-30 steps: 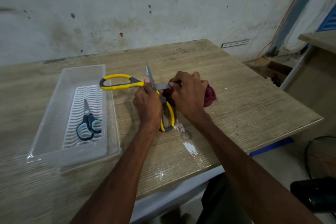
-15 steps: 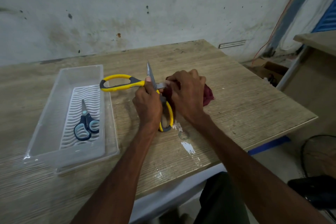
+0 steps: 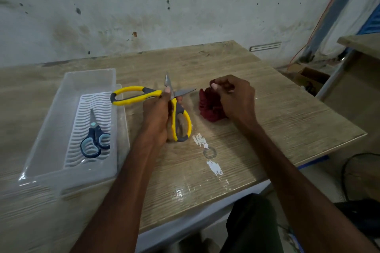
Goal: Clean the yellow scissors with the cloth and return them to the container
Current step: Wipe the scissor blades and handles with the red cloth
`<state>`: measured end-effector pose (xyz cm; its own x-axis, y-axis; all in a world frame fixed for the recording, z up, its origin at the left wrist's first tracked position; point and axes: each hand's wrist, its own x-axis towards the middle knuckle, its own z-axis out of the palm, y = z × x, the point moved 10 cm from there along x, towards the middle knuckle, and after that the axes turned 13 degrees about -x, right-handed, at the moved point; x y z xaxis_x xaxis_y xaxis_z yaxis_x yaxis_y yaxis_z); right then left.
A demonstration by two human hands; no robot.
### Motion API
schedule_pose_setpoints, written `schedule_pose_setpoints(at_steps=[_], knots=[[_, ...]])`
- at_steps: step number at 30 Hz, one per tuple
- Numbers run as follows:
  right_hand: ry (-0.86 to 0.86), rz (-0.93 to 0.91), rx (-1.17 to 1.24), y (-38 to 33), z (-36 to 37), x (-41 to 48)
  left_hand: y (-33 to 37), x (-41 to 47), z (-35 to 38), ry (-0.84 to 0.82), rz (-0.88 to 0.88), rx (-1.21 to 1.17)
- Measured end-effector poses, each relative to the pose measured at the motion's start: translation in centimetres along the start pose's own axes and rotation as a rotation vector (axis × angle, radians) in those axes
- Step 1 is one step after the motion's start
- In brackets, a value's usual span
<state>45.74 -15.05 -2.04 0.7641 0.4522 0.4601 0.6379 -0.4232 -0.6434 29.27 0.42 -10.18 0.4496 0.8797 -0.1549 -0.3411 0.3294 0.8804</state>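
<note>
My left hand point(image 3: 157, 117) grips the yellow scissors point(image 3: 135, 95) near their pivot. The blades are spread wide, one pointing up and away, the other to the right. One yellow handle loop reaches left over the container's edge, the other hangs toward me. My right hand point(image 3: 234, 98) holds the bunched dark red cloth point(image 3: 209, 107), which rests on the table a short gap right of the blade tip. The clear plastic container point(image 3: 51, 121) with a white ribbed insert lies at the left.
Small blue scissors point(image 3: 95, 137) lie shut in the container. White scuff marks point(image 3: 213, 167) and a ring stain mark the wooden table point(image 3: 277, 109) near its front edge. A wall runs behind; another table and cables stand off to the right.
My right hand has pulled the red cloth off the blade and moved right, leaving the blade bare. My left hand still holds the scissors in much the same place.
</note>
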Motion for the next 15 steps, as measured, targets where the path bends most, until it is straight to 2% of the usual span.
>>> schedule_pose_setpoints(at_steps=[4,6,9,11,15], knots=[[-0.035,-0.084,0.126,-3.4,0.3,-1.0,-0.3,-0.3,0.5,-0.009,-0.062,0.009],[-0.054,-0.155,0.125,-5.2,1.5,-1.6,0.3,-0.6,0.6,0.018,0.018,0.095],[-0.088,-0.298,-0.014,-7.7,4.1,-3.2,2.0,-1.5,0.3,0.134,0.216,0.266],[-0.06,-0.292,-0.016,-7.6,4.3,-3.8,3.0,-2.3,0.5,0.165,0.277,0.351],[-0.005,-0.239,-0.033,-6.9,3.3,-3.1,2.6,-2.3,0.4,0.194,0.253,0.454]])
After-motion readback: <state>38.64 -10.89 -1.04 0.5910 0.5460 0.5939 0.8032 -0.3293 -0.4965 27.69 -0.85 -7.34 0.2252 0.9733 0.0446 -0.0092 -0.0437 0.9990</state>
